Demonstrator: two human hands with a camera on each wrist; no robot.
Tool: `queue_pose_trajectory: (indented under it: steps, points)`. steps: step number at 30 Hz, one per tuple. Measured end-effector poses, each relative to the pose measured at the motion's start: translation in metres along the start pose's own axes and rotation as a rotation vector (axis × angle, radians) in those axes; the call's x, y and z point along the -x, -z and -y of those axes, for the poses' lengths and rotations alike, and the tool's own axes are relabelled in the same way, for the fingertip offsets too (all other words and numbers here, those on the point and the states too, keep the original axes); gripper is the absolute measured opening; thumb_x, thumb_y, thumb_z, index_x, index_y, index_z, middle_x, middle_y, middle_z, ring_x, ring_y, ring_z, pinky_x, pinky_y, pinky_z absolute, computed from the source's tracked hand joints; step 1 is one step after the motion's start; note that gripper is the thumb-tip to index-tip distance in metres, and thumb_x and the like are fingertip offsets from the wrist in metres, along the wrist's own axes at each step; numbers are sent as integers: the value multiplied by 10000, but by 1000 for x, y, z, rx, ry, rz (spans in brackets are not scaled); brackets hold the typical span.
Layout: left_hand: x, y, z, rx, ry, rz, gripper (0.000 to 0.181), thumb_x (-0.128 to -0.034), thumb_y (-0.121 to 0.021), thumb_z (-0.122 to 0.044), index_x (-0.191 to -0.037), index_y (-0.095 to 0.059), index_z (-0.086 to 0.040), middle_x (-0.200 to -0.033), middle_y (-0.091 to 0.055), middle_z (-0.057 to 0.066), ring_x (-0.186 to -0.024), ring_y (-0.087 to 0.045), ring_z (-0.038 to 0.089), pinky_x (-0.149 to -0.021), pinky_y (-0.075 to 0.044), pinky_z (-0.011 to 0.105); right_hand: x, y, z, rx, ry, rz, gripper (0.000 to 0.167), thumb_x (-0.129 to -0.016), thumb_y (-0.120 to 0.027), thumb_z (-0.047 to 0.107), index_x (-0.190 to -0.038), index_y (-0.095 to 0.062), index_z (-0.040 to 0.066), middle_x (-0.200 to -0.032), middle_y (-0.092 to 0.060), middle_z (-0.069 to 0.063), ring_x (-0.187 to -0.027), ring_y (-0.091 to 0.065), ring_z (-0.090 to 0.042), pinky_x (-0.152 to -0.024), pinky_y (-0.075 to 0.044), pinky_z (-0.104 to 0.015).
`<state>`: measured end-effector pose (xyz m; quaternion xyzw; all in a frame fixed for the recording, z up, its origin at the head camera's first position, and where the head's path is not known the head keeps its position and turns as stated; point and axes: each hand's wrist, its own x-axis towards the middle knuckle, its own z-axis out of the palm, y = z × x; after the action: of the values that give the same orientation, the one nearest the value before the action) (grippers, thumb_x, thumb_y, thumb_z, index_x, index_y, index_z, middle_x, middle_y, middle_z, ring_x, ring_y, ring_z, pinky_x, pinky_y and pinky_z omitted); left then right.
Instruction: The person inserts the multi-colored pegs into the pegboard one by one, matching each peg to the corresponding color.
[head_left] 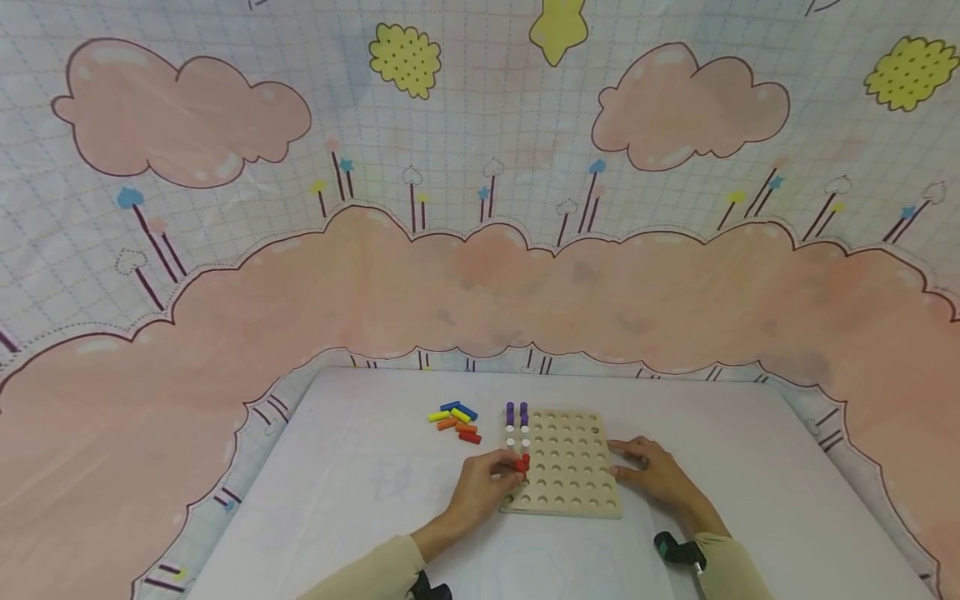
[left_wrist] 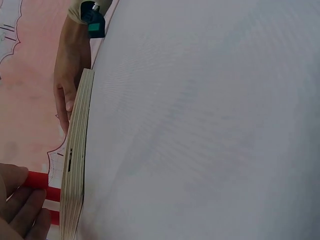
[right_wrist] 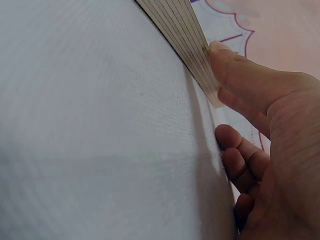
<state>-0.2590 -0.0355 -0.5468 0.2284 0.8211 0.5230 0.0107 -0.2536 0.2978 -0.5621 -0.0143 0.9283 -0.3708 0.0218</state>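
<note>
A wooden pegboard with rows of round holes lies flat. At its left side my left hand pinches a red peg between thumb and fingers; the left wrist view shows the pinched red peg beside other red pegs. Purple pegs and white pegs stand in the two leftmost columns, and another red peg is next to my fingertips. My right hand touches the board's right edge with thumb and a finger; in the right wrist view its thumb rests against the edge.
Left of the board lies a loose group of pegs: blue, yellow, orange and red. The white table meets a patterned pink cloth behind it.
</note>
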Motion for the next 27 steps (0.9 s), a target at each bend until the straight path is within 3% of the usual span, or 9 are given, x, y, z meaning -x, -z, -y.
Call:
queue_pose_trajectory:
  steps: [6,27]
  points:
    - [-2,-4,4,-13,-4,4,191,-891,-701,-94,-1076,-713,-140,-1029,-737,-19,-942,-687,83,-852,-551,205,-1,0,-1,-1,11,-3,516,-848,-730,420,-1314,-634,220,-1190,-607,-24,-1244,-492,-313,-1056,-349,-639]
    - [-5,-8,7,-52,-23,37,166,-877,-728,-113,-1042,-730,-100,-995,-745,-26,-905,-668,45,-825,-548,192,0,1,2,21,28,-4,526,-850,-727,421,-1317,-633,197,-1166,-604,-37,-1196,-511,-308,-1023,-386,-618]
